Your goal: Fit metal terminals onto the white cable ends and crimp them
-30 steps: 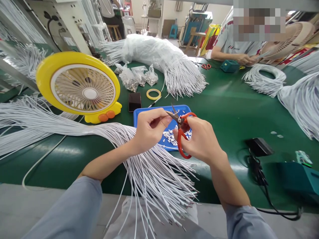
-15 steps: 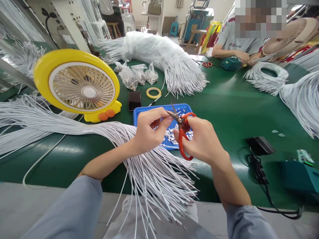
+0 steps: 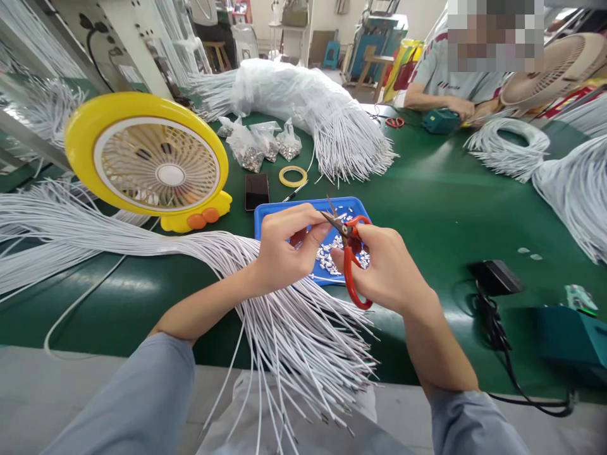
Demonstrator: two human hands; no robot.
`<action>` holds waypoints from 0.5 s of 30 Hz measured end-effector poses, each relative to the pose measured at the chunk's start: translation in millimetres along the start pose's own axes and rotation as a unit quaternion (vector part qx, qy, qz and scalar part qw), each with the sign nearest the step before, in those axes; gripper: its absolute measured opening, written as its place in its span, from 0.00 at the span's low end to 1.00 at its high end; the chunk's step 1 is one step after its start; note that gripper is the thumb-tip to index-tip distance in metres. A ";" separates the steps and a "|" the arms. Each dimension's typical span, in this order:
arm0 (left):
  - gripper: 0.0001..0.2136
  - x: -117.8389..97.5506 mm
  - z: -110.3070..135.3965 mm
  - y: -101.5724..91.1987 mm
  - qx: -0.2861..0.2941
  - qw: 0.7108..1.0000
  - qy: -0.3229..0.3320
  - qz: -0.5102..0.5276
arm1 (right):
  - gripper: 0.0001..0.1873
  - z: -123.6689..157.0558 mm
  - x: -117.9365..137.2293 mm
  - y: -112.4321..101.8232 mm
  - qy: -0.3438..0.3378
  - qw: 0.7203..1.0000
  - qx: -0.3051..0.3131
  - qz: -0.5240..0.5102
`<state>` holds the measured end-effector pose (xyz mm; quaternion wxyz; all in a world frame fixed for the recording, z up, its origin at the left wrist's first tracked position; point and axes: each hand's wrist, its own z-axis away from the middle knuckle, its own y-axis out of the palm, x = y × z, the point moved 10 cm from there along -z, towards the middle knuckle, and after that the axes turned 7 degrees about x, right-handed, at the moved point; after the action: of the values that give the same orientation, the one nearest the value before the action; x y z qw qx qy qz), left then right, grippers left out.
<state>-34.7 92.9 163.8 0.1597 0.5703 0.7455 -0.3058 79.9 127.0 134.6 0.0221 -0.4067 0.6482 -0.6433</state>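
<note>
My right hand [image 3: 386,268] is closed round the red handles of a pair of scissors [image 3: 349,253], whose dark blades stand apart beside my left fingertips. Thumb and forefinger of my left hand [image 3: 289,246] are pinched together; what they hold is too small to make out. Beneath both hands lies a blue tray [image 3: 263,212] with many small shiny metal pieces [image 3: 328,258] in it. A thick bundle of white cables [image 3: 289,328] runs under my left forearm, its loose ends fanning over the table's front edge.
A yellow fan [image 3: 147,161] stands at the left. Behind the tray are a phone [image 3: 257,191], a tape roll [image 3: 293,176], bags of small parts [image 3: 249,148] and a wrapped cable bundle [image 3: 289,88]. A black adapter [image 3: 496,278] lies right. Another person [image 3: 436,76] sits across.
The scissors have shifted slightly to the right, their tips a little farther from my left fingertips. My left hand has stayed almost in place.
</note>
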 end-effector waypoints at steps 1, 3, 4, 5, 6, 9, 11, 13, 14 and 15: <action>0.06 1.0 -0.3 0.5 0.003 1.000 -0.003 0.010 | 0.16 0.3 0.5 0.1 0.003 1.000 0.001 -0.003; 0.06 6.4 -1.7 -0.1 0.006 0.999 -0.019 0.027 | 0.17 0.2 -0.4 -0.2 0.010 1.000 0.007 -0.003; 0.07 11.4 -2.6 -2.2 0.002 0.999 -0.033 0.036 | 0.18 -0.5 -3.1 -0.5 0.017 1.000 0.013 0.000; 0.07 17.8 -3.5 -5.9 -0.009 0.998 -0.050 0.048 | 0.18 -1.3 -8.0 -1.4 0.030 0.999 0.019 0.004; 0.07 25.0 -4.0 -11.0 -0.027 0.995 -0.069 0.066 | 0.19 -2.2 -15.0 -3.8 0.049 0.999 0.019 0.008; 0.06 45.1 -3.4 -21.1 -0.068 0.980 -0.118 0.143 | 0.17 -1.6 -37.2 -23.1 0.099 0.993 -0.048 -0.029; 0.05 49.4 -3.6 -13.8 -0.041 0.972 -0.134 0.189 | 0.10 2.5 -42.9 -37.9 0.089 0.981 -0.128 -0.113; 0.06 44.8 -3.4 1.4 0.018 0.967 -0.139 0.211 | 0.04 7.4 -38.3 -45.6 0.038 0.960 -0.186 -0.208; 0.06 40.6 -2.8 8.2 0.042 0.966 -0.137 0.214 | 0.03 9.4 -33.3 -46.9 0.008 0.949 -0.202 -0.240; 0.06 36.1 -2.1 13.5 0.059 0.966 -0.132 0.215 | 0.03 11.0 -27.7 -46.6 -0.018 0.942 -0.210 -0.262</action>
<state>-32.4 123.6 140.6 0.2852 0.6801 0.5581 -0.3804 127.7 140.8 158.7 -0.2215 -0.5694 0.6387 -0.4677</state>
